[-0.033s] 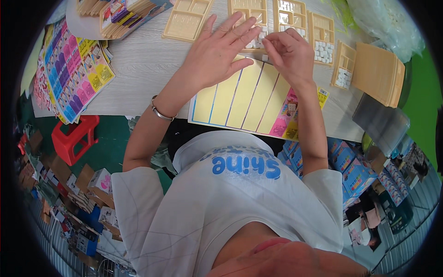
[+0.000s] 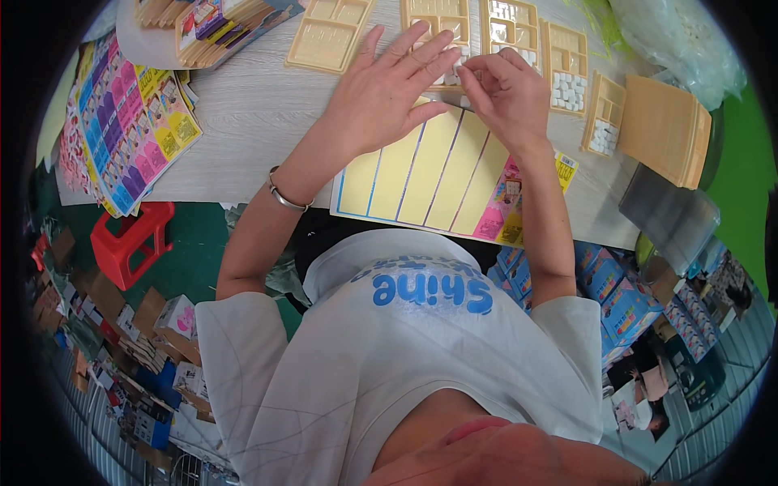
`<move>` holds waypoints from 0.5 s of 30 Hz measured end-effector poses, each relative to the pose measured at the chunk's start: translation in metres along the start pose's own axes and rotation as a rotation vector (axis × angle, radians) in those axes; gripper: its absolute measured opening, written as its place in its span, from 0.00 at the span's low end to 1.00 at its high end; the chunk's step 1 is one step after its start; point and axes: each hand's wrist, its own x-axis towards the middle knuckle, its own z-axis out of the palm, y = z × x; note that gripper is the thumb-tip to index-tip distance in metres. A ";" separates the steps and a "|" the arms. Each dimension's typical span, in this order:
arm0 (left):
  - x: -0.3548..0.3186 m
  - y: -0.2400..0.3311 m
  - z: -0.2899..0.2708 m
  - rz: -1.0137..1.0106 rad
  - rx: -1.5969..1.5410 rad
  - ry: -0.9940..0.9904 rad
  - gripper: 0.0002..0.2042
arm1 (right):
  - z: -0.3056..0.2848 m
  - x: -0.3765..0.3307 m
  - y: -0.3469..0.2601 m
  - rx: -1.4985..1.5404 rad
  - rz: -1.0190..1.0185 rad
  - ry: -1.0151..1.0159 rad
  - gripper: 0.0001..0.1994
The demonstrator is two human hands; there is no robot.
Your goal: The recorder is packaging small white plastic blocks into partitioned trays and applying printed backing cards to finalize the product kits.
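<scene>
My left hand [image 2: 385, 93] lies flat with its fingers spread over the near part of a beige compartment tray [image 2: 435, 10], covering some of it. At that tray's near right corner my right hand [image 2: 516, 97] is closed in a pinch, thumb against forefinger. Whatever is between those fingertips is too small to make out. Small white block pieces [image 2: 450, 74] show in the tray between the two hands. Below my hands, partly covered by them, lies a pale yellow printed sheet [image 2: 421, 174] with coloured lines and a pink end.
An unfilled beige tray [image 2: 328, 36] lies to the left. Right of my hands are more trays with white pieces [image 2: 568, 91] and a stack of beige trays [image 2: 660, 130]. Printed sheets [image 2: 134, 121] lie at the left, a clear plastic bag [image 2: 677, 40] at the far right.
My right hand has shifted very slightly left, and my left hand's fingers a touch to the right. The trays and sheet have stayed in place.
</scene>
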 end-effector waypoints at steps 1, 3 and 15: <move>0.000 0.000 0.002 -0.002 0.002 -0.001 0.35 | 0.004 0.002 -0.003 -0.125 -0.044 0.008 0.05; 0.001 -0.001 0.008 -0.030 0.014 0.001 0.34 | 0.006 0.006 -0.007 -0.192 -0.044 0.020 0.06; -0.002 0.001 0.006 -0.024 -0.067 0.044 0.41 | -0.011 0.004 -0.011 -0.032 0.077 0.055 0.06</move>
